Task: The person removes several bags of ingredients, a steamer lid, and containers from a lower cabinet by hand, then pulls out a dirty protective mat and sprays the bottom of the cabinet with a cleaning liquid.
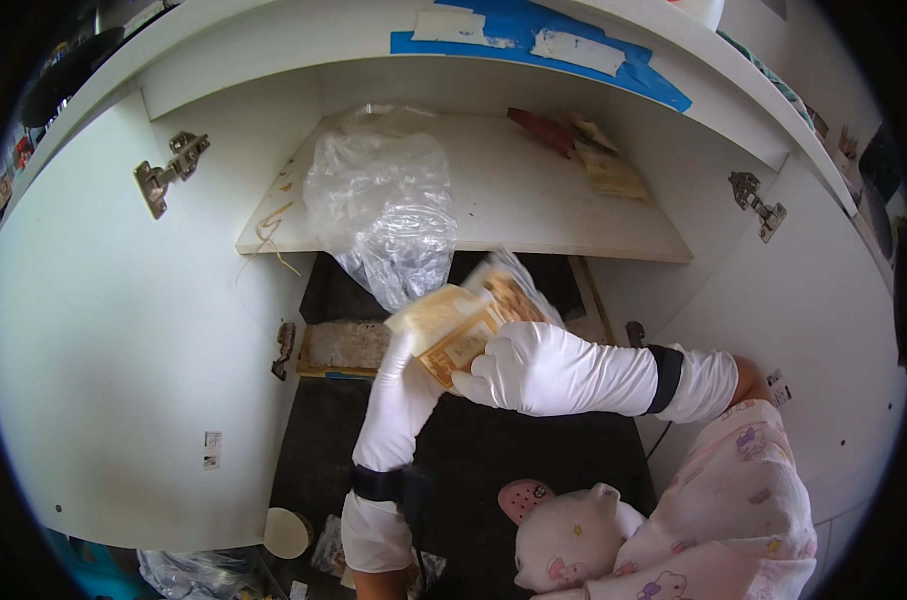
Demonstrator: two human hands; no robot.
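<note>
My right hand (509, 367), in a white glove, is shut on a printed plastic food packet (457, 349) with orange-brown markings, held in front of the open cabinet below its shelf. My left hand (408, 356), gloved too, is at the packet's left side; its fingers are largely hidden behind the packet, so its grip is unclear. A crumpled clear plastic bag (382, 202) lies on the white shelf (498, 187) and hangs over its front edge, just above the packet. A red packet (541, 131) and a yellowish packet (611, 172) lie at the shelf's back right.
White cabinet doors stand open at left (138, 337) and right (783, 322). Dry strands (269, 229) lie on the shelf's left edge. On the dark floor are a paper cup (287, 532), small packets (329, 544) and another clear bag (198, 574). A pink clog (524, 499) is near my knee.
</note>
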